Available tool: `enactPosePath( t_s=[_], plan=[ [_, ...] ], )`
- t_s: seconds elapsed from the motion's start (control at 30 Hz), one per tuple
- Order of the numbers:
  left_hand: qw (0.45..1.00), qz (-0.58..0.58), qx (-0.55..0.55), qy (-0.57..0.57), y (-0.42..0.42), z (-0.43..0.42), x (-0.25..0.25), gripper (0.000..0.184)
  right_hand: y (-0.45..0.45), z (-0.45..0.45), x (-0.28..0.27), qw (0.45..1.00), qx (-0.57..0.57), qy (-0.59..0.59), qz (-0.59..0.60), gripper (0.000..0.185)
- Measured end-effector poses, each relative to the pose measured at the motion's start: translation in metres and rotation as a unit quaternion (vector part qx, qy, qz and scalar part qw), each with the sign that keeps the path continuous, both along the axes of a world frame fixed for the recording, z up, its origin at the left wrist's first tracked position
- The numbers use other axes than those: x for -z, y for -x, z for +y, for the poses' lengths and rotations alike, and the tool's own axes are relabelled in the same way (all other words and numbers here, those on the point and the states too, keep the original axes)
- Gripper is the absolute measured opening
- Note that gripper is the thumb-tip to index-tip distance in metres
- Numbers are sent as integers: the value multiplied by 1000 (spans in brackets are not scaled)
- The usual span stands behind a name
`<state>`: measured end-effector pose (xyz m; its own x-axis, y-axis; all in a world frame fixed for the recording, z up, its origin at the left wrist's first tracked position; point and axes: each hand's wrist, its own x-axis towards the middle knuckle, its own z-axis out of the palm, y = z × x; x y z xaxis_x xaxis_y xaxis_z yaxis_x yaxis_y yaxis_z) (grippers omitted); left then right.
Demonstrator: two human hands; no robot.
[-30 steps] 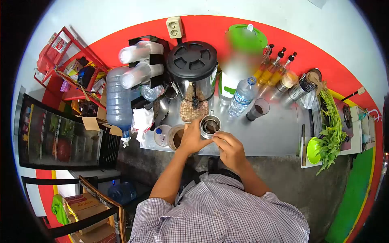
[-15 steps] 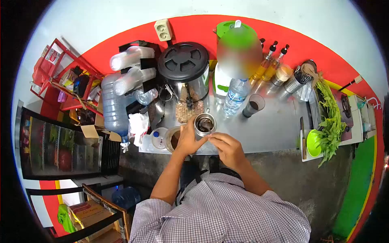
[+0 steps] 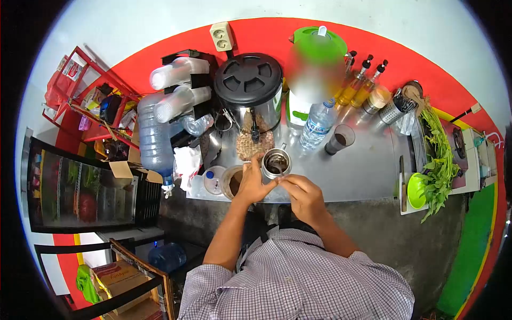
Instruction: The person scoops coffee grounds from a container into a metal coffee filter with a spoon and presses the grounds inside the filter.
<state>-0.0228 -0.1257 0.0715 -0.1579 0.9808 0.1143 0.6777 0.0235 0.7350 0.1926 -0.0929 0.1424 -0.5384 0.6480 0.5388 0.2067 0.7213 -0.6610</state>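
A steel cup [image 3: 288, 164] with dark contents stands near the front edge of the metal table. My left hand [image 3: 253, 184] is wrapped around the cup's left side. Between the fingertips of my right hand [image 3: 305, 198] is the thin handle of a spoon [image 3: 279, 172], whose lower end dips into the cup. Just left of my left hand is a round tub [image 3: 226, 184] of brown powder, partly hidden by the hand. Beside it lies a clear lid with a blue knob [image 3: 210, 175].
Behind the cup stand a black-lidded steel drum [image 3: 248, 80], a water bottle [image 3: 318, 125] and a dark tumbler [image 3: 340, 140]. Syrup bottles [image 3: 362, 85] line the back wall. Leafy greens [image 3: 440, 154] and a green bowl [image 3: 416, 191] sit at the right. A large water jug [image 3: 154, 136] is at left.
The camera view has shifted slightly, moving the scene a little to the right. The spoon has changed position within the cup; both hands keep their holds.
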Motion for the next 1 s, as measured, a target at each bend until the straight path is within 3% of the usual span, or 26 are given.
enactPosePath(
  t_s=[0.13,0.33,0.57,0.73,0.8,0.9,1.0],
  plan=[
    [998,-22,-6,51,-3,-1,-14,100,1,11,-2,999,25,-33,-8,37],
    [999,-48,17,0,1,0,-3,95,0,10,6,997,-50,-54,-25,44],
    [999,-11,40,-2,4,-1,5,87,-2,13,5,998,29,-55,-22,41],
    [999,-8,34,29,4,-2,1,85,6,7,8,998,-34,-52,-15,37],
    [999,-8,40,-7,3,-2,4,81,4,5,3,998,-35,-56,-15,37],
    [999,-49,9,-9,1,-3,6,66,2,11,-8,997,35,-67,-3,35],
    [998,-55,11,6,2,0,6,64,1,14,-1,997,72,-40,0,35]
  ],
)
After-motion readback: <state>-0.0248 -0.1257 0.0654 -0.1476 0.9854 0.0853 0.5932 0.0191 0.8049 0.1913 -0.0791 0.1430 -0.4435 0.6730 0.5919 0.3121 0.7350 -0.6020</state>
